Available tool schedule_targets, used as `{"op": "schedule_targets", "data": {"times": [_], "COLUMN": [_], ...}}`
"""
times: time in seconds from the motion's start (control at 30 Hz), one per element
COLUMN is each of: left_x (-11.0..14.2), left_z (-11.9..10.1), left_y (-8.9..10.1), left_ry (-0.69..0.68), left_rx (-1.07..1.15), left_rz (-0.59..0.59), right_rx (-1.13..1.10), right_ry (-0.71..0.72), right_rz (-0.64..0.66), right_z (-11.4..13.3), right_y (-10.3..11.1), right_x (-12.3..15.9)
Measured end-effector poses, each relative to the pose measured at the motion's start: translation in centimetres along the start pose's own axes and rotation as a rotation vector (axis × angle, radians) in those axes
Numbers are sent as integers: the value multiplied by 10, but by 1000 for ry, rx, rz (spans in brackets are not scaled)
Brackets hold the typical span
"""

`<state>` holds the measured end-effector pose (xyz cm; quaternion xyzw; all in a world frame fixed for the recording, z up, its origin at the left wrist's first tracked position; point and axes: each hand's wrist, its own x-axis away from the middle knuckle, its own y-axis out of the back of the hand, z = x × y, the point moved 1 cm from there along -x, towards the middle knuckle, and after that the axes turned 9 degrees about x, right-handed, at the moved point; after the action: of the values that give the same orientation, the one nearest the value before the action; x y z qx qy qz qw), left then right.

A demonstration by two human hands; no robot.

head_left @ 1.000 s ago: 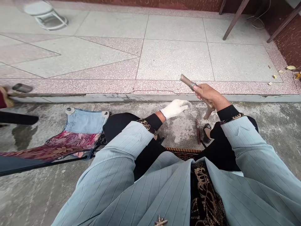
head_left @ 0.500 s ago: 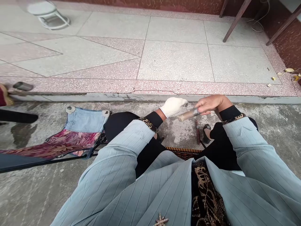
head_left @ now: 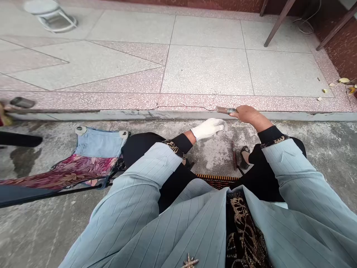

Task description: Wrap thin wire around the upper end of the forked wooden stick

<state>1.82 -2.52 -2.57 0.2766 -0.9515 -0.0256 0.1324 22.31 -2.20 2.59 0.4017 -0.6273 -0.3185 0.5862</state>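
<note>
My right hand point(head_left: 247, 113) is closed around a short tan-brown tool with a silvery wrapped band point(head_left: 227, 110). Its blunt end points left, over the edge of the tiled step; its exact kind does not show. Below and to the left, my left hand point(head_left: 209, 128) wears a white knitted glove. Its fingers are curled together, with grey at the tips, and whatever may be in them is hidden. The two hands are apart. On the concrete between my feet lies a slim reddish-brown tool point(head_left: 234, 154), beside my right shoe point(head_left: 245, 156).
The raised terrazzo step point(head_left: 125, 100) runs across in front of me. To the left stands a fabric folding chair point(head_left: 97, 143). A white stool point(head_left: 55, 16), a grey metal cup point(head_left: 22, 102) and wooden legs point(head_left: 279, 24) are farther off. Yellowish peels point(head_left: 344, 80) lie far right.
My right hand has lifted the tool forward and away from my left hand, turning it nearly level. My gloved left hand has shifted slightly right and down. The view has moved a little.
</note>
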Motion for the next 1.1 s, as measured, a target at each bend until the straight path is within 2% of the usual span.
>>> {"op": "schedule_targets", "data": {"times": [0.1, 0.23, 0.33, 0.43, 0.53, 0.6, 0.7, 0.8, 0.87, 0.93, 1.0, 1.1], "left_x": [0, 1, 0, -3, -4, -2, 1, 2, 1, 0, 1, 2], "left_z": [9, 16, 19, 19, 14, 8, 2, 3, 6, 8, 8, 9], "left_y": [-2, -5, -6, 0, 7, 10, 12, 8, 4, 2, 2, 2], "left_ry": [6, -33, -59, -89, -100, -90, -54, 19, 22, -15, -28, -19], "left_rx": [65, -1, -70, -160, -249, -295, -230, -25, 81, 114, 127, 210], "left_rz": [41, 123, 90, -9, -33, -26, -1, 117, 194, 229, 227, 184], "right_rx": [-171, -524, -677, -673, -547, -445, -200, 108, 162, 98, -40, -343], "right_ry": [75, 208, 319, 494, 672, 714, 566, 312, 158, -3, -93, -2], "right_rz": [-33, 34, 81, 195, 457, 571, 536, 365, 218, 71, -27, -54], "right_z": [-1, 1, 0, -8, -17, -17, -7, 6, 10, 7, 0, -7], "right_y": [4, 8, 8, 7, 6, 5, 2, 0, 1, 2, 3, 1], "right_x": [3, 16, 24, 28, 31, 31, 31, 26, 20, 13, 7, 3]}}
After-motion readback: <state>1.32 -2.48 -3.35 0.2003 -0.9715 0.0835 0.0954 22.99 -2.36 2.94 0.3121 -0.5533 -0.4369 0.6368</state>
